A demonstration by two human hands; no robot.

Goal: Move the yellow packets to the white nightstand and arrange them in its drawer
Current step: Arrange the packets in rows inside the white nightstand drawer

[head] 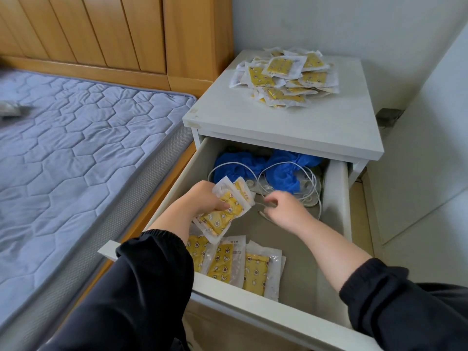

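The white nightstand (291, 122) stands beside the bed with its drawer (336, 198) pulled out. A loose pile of yellow packets (286, 77) lies on its top, toward the back. Inside the drawer, my left hand (202, 198) grips a bunch of yellow packets (222, 214) over the left side. Three more yellow packets (238, 267) lie side by side against the drawer's front wall. My right hand (286, 209) is over the drawer's middle, fingers pinched on a thin white cable (266, 206).
Blue cloth items (278, 171) and coiled white cables (311, 183) fill the drawer's back. A bed with a grey-blue quilted mattress (76, 148) and wooden headboard (114, 34) borders the nightstand's left. A white wall panel (430, 160) stands at right.
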